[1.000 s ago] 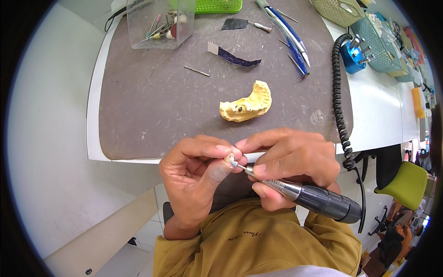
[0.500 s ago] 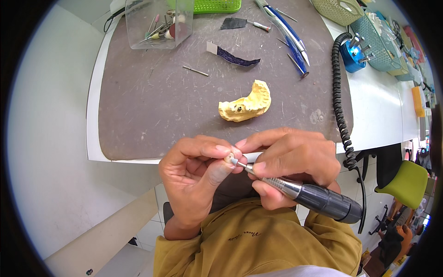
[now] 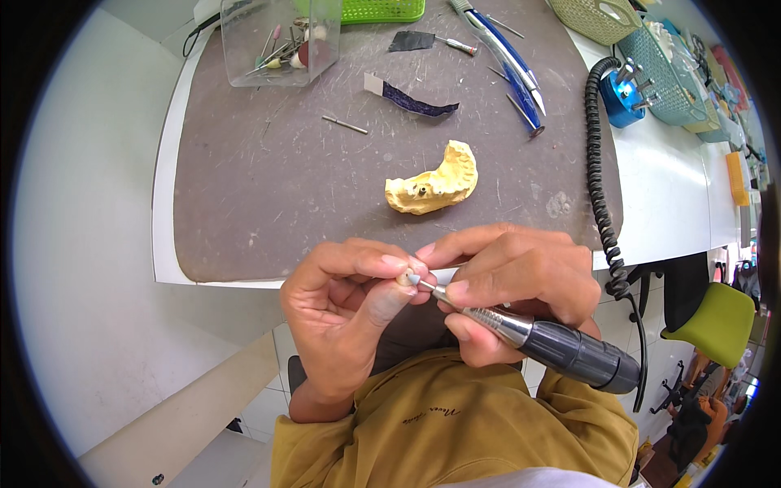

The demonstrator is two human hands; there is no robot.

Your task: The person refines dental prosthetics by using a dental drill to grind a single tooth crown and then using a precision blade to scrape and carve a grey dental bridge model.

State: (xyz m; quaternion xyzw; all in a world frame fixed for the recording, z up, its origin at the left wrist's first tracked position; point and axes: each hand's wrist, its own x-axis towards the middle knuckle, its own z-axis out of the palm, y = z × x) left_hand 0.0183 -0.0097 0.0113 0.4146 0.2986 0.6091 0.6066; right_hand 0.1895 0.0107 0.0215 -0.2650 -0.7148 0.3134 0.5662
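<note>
Between the thumb and fingers of my left hand (image 3: pixel 342 305) is a small whitish dental crown (image 3: pixel 403 278), mostly hidden by the fingertips. My right hand (image 3: pixel 521 281) is closed around a black and silver rotary handpiece (image 3: pixel 569 354), slanting up to the left. Its small pale grey tip (image 3: pixel 414 280) meets the crown, and the fingertips of both hands come together there. Beyond the hands, on the brown mat (image 3: pixel 268 195), lies a yellow plaster dental model (image 3: pixel 434 185) with a dark round hole in it.
A clear box of burs (image 3: pixel 281 45) stands at the back left. On the mat lie a metal bur (image 3: pixel 345 124), a dark blue strip (image 3: pixel 419 103) and a blue-handled tool (image 3: pixel 512 61). A coiled black cord (image 3: pixel 595 163) runs down the right, beside a blue bur holder (image 3: pixel 625 98).
The handpiece has shifted very slightly, and its tip sits at a slightly different angle against the crown. Both hands keep their grip, and the things on the mat have not moved.
</note>
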